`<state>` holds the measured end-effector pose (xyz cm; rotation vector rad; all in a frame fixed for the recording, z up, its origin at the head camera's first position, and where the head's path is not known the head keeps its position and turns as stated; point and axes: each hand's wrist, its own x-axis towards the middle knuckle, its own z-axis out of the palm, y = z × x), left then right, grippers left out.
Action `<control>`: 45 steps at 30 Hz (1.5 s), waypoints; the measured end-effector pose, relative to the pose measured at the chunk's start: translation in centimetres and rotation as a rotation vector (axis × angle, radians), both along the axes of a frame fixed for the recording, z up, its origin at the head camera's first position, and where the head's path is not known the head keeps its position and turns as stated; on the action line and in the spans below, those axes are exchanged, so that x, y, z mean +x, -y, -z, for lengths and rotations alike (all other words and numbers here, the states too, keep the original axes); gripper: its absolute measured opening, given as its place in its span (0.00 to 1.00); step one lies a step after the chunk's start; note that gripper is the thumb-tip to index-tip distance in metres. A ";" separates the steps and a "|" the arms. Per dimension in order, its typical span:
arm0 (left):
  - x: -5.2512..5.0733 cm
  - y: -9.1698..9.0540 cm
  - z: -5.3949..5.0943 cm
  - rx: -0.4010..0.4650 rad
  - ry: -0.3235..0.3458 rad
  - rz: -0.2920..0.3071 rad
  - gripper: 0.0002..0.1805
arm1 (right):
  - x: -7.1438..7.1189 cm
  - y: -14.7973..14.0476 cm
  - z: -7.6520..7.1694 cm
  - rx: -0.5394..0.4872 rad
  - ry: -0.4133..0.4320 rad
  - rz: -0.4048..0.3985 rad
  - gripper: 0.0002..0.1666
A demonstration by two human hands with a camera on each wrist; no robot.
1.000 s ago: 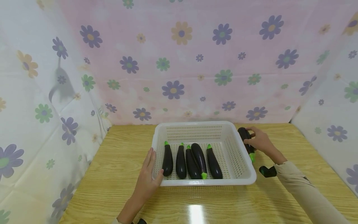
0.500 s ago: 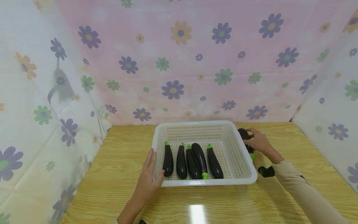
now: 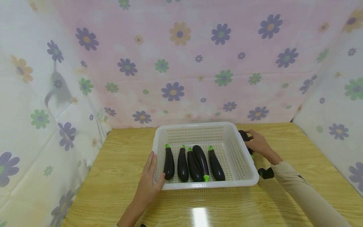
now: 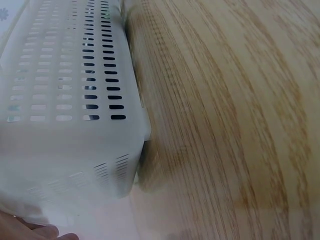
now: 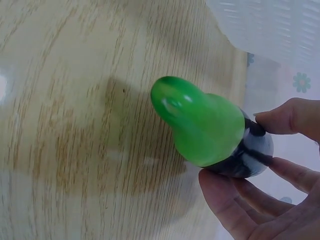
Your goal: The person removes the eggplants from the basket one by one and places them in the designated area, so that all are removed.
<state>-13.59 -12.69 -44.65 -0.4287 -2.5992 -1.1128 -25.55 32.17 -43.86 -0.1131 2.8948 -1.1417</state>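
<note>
- right hand (image 3: 257,143): fingers and thumb curled round one eggplant (image 5: 212,132), gripping its dark body; the green stem end projects beyond the fingertips.
- gripped eggplant: outside the basket (image 3: 210,184), near its wall on the left of the right fingers; contact with the bench (image 3: 127,151) cannot be told.
- left hand (image 3: 148,181): fingers extended against the basket's side, thumb at the near rim.
- five more eggplants (image 3: 195,167): inside the basket, between the two hands' fingers.
- flowered cloth (image 3: 181,63): beyond both hands' fingers.
</note>
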 end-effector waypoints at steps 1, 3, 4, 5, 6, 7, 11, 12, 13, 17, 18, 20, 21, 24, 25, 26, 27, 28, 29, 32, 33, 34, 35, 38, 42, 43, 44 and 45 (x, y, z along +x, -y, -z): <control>0.0 0.0 0.0 -0.004 0.003 -0.003 0.42 | 0.0 0.1 0.0 -0.005 0.001 -0.001 0.44; 0.0 0.0 0.0 -0.005 0.007 -0.008 0.42 | -0.1 0.1 0.0 0.007 -0.009 -0.003 0.44; 0.0 0.0 -0.1 -0.004 0.006 -0.008 0.42 | -0.2 0.1 0.1 0.015 -0.015 -0.004 0.43; 0.0 0.0 -0.1 -0.004 0.005 -0.007 0.42 | -0.2 0.1 0.2 0.022 -0.021 -0.004 0.42; 0.0 0.0 -0.1 -0.002 0.005 -0.008 0.42 | -0.2 0.0 0.2 0.031 -0.026 -0.006 0.42; 0.0 0.0 -0.1 -0.001 0.003 -0.008 0.42 | -0.3 0.0 0.3 0.037 -0.029 -0.002 0.41; -0.1 0.0 0.0 -0.002 0.003 -0.009 0.42 | -0.2 -0.3 0.7 0.032 -0.024 -0.001 0.41; -0.1 0.0 0.0 -0.002 0.003 -0.010 0.42 | -0.1 -0.4 0.8 0.029 -0.021 -0.003 0.41; -0.1 0.0 0.0 -0.003 0.002 -0.010 0.42 | -0.1 -0.5 0.8 0.024 -0.018 -0.003 0.41; -0.2 0.1 0.2 0.000 0.002 -0.008 0.42 | 0.0 -0.7 1.1 0.032 -0.025 -0.009 0.40; -0.2 0.1 0.2 0.000 0.003 -0.008 0.42 | 0.0 -0.7 1.2 0.031 -0.026 -0.012 0.40; -0.2 0.1 0.2 0.004 0.006 -0.006 0.42 | 0.0 -0.8 1.2 0.038 -0.031 -0.014 0.40; -0.2 0.1 0.2 0.005 0.007 -0.006 0.42 | 0.0 -0.8 1.3 0.039 -0.034 -0.015 0.40; -0.2 0.1 0.3 0.006 0.006 -0.004 0.42 | 0.1 -0.8 1.3 0.043 -0.033 -0.012 0.40; -0.2 0.1 0.3 0.007 0.004 -0.003 0.42 | 0.1 -0.8 1.3 0.046 -0.031 -0.009 0.40; -0.2 0.1 0.3 0.008 0.003 -0.003 0.42 | 0.1 -0.8 1.3 0.050 -0.031 -0.008 0.40; -0.2 0.1 0.3 0.008 0.000 -0.002 0.42 | 0.1 -0.8 1.3 0.050 -0.029 -0.005 0.40; -0.2 0.1 0.4 0.008 -0.001 -0.002 0.42 | 0.1 -0.8 1.2 0.053 -0.026 -0.002 0.40; -0.2 0.1 0.4 0.009 -0.002 -0.002 0.42 | 0.1 -0.8 1.2 0.055 -0.024 0.002 0.40; -0.3 0.1 0.4 0.011 -0.006 -0.001 0.42 | 0.2 -0.8 1.2 0.057 -0.024 0.006 0.40; -0.3 0.1 0.4 0.011 -0.005 -0.001 0.42 | 0.2 -0.7 1.2 0.057 -0.024 0.008 0.40; -0.2 0.0 0.4 0.012 -0.005 -0.001 0.42 | 0.2 -0.7 1.2 0.058 -0.023 0.010 0.40; -0.2 0.0 0.4 0.012 -0.006 -0.001 0.42 | 0.3 -0.7 1.1 0.059 -0.022 0.010 0.40; -0.2 0.0 0.3 0.008 -0.011 -0.005 0.42 | 0.4 -0.7 1.0 0.064 -0.018 0.010 0.40; -0.1 0.0 0.2 0.005 -0.017 -0.006 0.41 | 0.5 -0.6 1.0 0.074 -0.017 0.009 0.40; -0.1 0.0 0.2 0.005 -0.019 -0.006 0.41 | 0.5 -0.6 1.0 0.078 -0.019 0.009 0.41; -0.1 0.0 0.2 0.006 -0.020 -0.005 0.41 | 0.6 -0.7 1.0 0.079 -0.020 0.008 0.41; -0.1 0.0 0.1 0.006 -0.022 -0.005 0.41 | 0.6 -0.7 1.0 0.078 -0.021 0.006 0.41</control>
